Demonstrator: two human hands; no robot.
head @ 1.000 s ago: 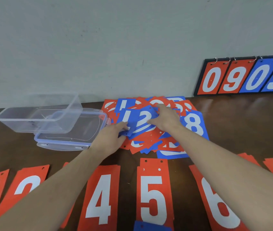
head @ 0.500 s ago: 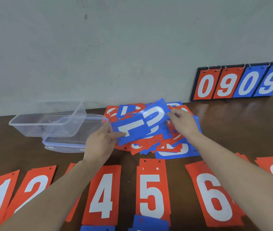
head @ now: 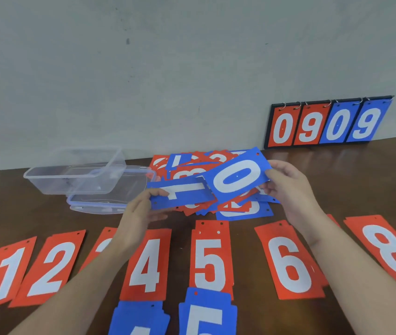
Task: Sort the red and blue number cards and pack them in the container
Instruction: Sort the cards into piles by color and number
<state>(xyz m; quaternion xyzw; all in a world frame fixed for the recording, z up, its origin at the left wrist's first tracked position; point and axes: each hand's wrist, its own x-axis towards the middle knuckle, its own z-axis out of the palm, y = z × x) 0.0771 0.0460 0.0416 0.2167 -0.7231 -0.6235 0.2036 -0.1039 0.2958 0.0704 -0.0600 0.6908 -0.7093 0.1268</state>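
Lifted clear now — left hand (head: 139, 211) blue 1 card (head: 180, 193), right hand (head: 288, 189) blue 0 card (head: 238, 177).

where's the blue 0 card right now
In the head view, the blue 0 card is right of centre, held in the right hand above the mixed card pile.

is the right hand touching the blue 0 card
Touching. The head view shows the right hand pinching the blue 0 card at its right end, fingertips overlapping the card edge.
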